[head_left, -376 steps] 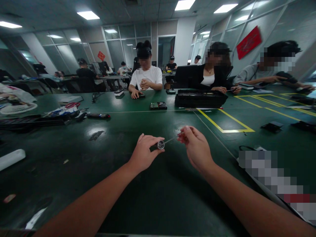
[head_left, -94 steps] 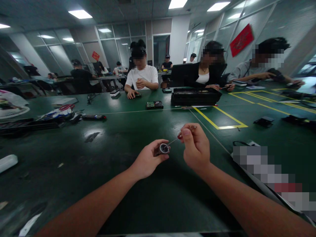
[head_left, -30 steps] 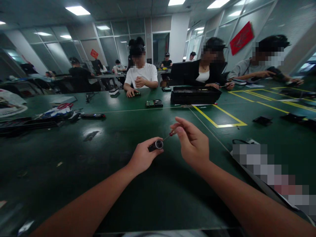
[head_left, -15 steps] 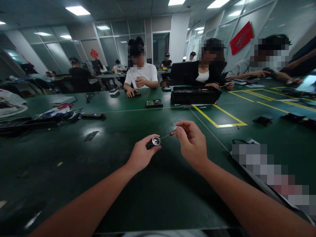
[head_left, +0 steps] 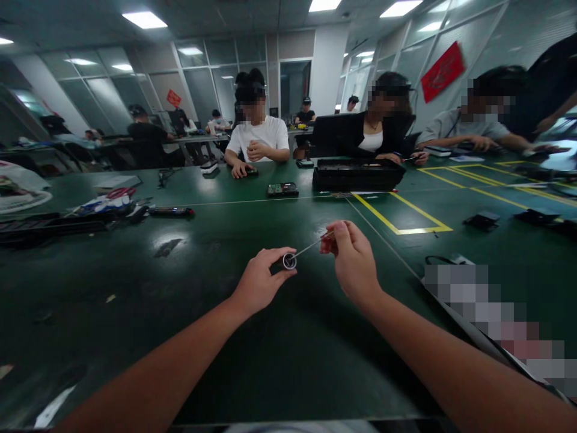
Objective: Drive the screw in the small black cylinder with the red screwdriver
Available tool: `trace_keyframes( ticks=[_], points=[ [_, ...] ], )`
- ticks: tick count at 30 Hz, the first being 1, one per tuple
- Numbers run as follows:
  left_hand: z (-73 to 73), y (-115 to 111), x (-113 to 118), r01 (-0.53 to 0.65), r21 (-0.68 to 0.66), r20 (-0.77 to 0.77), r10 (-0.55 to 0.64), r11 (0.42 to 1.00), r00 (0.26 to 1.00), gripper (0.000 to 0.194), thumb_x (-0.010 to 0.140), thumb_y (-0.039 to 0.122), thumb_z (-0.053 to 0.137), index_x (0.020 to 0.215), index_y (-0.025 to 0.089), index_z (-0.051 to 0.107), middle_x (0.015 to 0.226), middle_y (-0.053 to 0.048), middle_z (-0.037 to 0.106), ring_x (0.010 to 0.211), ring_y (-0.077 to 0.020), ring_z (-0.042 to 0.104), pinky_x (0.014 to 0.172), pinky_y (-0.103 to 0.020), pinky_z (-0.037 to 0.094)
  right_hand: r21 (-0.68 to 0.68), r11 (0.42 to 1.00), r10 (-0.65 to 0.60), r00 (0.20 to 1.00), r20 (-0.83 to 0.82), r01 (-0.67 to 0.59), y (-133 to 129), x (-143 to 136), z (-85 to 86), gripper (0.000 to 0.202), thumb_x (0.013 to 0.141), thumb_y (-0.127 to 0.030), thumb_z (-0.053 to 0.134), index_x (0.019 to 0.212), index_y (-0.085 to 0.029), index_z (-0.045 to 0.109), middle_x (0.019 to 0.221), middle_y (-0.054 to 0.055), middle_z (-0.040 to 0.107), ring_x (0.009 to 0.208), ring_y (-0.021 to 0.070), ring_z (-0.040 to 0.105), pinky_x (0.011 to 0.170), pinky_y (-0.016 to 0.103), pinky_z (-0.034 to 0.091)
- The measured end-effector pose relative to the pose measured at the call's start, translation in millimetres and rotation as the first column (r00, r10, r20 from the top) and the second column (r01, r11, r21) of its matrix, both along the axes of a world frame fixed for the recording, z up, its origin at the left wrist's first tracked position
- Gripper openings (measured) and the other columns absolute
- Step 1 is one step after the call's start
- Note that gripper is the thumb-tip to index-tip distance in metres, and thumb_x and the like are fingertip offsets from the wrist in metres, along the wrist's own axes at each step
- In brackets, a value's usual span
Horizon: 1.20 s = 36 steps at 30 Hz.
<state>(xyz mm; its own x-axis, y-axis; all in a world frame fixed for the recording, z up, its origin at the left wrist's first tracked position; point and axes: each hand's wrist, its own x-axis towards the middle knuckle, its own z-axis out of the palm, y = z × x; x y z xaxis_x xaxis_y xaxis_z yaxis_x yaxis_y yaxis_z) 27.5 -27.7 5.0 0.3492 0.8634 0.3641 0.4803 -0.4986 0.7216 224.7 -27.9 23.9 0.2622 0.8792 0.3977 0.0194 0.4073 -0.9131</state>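
Between thumb and fingers, my left hand [head_left: 261, 279] grips a short dark cylinder [head_left: 289, 261] with a silver-rimmed round end facing me. It may be a small flashlight part, but its kind is not clear. My right hand [head_left: 354, 252] is closed on a screwdriver [head_left: 309, 247] by its reddish, see-through handle. The thin metal shaft slants down and left, and its tip reaches the cylinder's round opening. How deep the tip sits inside I cannot tell. Both hands are above the green table [head_left: 297, 355].
A circuit-board device [head_left: 282, 189] and a long black box [head_left: 358, 174] stand ahead. A dark pen-like tool [head_left: 171, 211] and red-handled scissors [head_left: 121, 193] lie left. A bag-like item [head_left: 455, 300] is at right. Co-workers sit across the table.
My right hand has drawn slightly up and to the right with the screwdriver, so more of its shaft shows. The cylinder has shifted slightly right, its open end turned more toward me.
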Motion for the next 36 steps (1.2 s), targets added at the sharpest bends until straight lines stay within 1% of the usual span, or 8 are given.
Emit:
trace_keyframes(
  ticks=[6, 11, 14, 18, 21, 24, 31, 36],
  points=[
    [0.2, 0, -1, -0.011, -0.008, -0.006, 0.011, 1.000, 1.000, 0.039, 0.086, 0.020, 0.072, 0.124, 0.030, 0.067, 0.115, -0.001, 0.071, 0.106, -0.0215, 0.063, 0.095, -0.038, 0.046, 0.131, 0.990, -0.059, 0.994, 0.094, 0.047, -9, -3, 7.1, 0.024, 0.102, -0.040, 0.045, 0.091, -0.023, 0.059, 0.073, -0.002, 0.060, 0.065, 0.0134, 0.059, 0.062, 0.030, 0.049],
    [1.6, 0, -2, -0.016, 0.005, -0.013, 0.016, 1.000, 1.000, 0.038, 0.085, 0.018, 0.074, 0.121, 0.028, 0.068, 0.118, -0.002, 0.070, 0.109, -0.0222, 0.062, 0.098, -0.039, 0.045, 0.188, 0.982, -0.016, 0.972, 0.233, -0.028, -12, -2, 3.9, 0.020, 0.102, -0.039, 0.049, 0.100, -0.023, 0.060, 0.081, -0.001, 0.066, 0.071, 0.0144, 0.064, 0.066, 0.031, 0.052],
    [0.7, 0, -3, -0.013, 0.015, -0.020, 0.014, 1.000, 1.000, 0.040, 0.085, 0.021, 0.074, 0.123, 0.029, 0.068, 0.118, -0.003, 0.069, 0.109, -0.0226, 0.061, 0.098, -0.039, 0.045, 0.201, 0.979, -0.035, 0.942, 0.334, -0.035, -14, 0, 3.5, 0.018, 0.102, -0.038, 0.048, 0.102, -0.024, 0.059, 0.082, 0.000, 0.067, 0.073, 0.0155, 0.066, 0.066, 0.032, 0.053],
    [-0.4, 2, -4, -0.026, -0.018, -0.056, 0.025, 0.999, 0.998, 0.040, 0.086, 0.023, 0.073, 0.125, 0.029, 0.067, 0.117, -0.004, 0.069, 0.108, -0.0230, 0.061, 0.097, -0.040, 0.045, 0.224, 0.974, -0.130, 0.910, 0.394, 0.042, -15, 2, 5.1, 0.017, 0.103, -0.036, 0.046, 0.101, -0.024, 0.057, 0.079, 0.000, 0.066, 0.071, 0.0164, 0.066, 0.065, 0.033, 0.052],
    [-0.5, 3, -5, -0.020, -0.034, -0.078, 0.018, 0.999, 0.997, 0.040, 0.086, 0.023, 0.072, 0.125, 0.029, 0.067, 0.116, -0.004, 0.069, 0.106, -0.0231, 0.061, 0.096, -0.040, 0.045, 0.231, 0.973, -0.097, 0.913, 0.396, 0.002, -16, 2, 5.4, 0.017, 0.103, -0.035, 0.044, 0.103, -0.024, 0.056, 0.080, 0.000, 0.067, 0.072, 0.0167, 0.066, 0.065, 0.032, 0.052],
    [-0.7, 4, -4, -0.005, -0.028, -0.075, 0.003, 1.000, 0.997, 0.041, 0.085, 0.022, 0.073, 0.125, 0.029, 0.067, 0.115, -0.004, 0.068, 0.105, -0.0222, 0.062, 0.096, -0.039, 0.045, 0.227, 0.972, -0.053, 0.884, 0.465, -0.061, -15, 0, 5.2, 0.014, 0.103, -0.033, 0.045, 0.102, -0.024, 0.056, 0.080, 0.000, 0.068, 0.072, 0.0168, 0.068, 0.066, 0.031, 0.052],
    [-2.5, 6, -5, -0.020, -0.054, -0.098, 0.014, 0.998, 0.995, 0.042, 0.084, 0.022, 0.074, 0.126, 0.027, 0.067, 0.113, -0.005, 0.068, 0.103, -0.0220, 0.062, 0.094, -0.038, 0.045, 0.211, 0.977, -0.127, 0.823, 0.554, 0.009, -12, -2, 5.8, 0.014, 0.101, -0.032, 0.044, 0.097, -0.023, 0.054, 0.079, 0.001, 0.067, 0.070, 0.0183, 0.068, 0.065, 0.032, 0.049],
    [-2.6, 6, -6, -0.026, -0.065, -0.109, 0.019, 0.998, 0.994, 0.043, 0.084, 0.024, 0.074, 0.127, 0.028, 0.067, 0.113, -0.004, 0.068, 0.106, -0.0230, 0.061, 0.096, -0.038, 0.044, 0.205, 0.978, -0.093, 0.836, 0.541, -0.025, -12, -2, 3.9, 0.015, 0.102, -0.033, 0.042, 0.100, -0.024, 0.054, 0.081, 0.002, 0.068, 0.072, 0.0183, 0.068, 0.066, 0.032, 0.049]
  ],
)
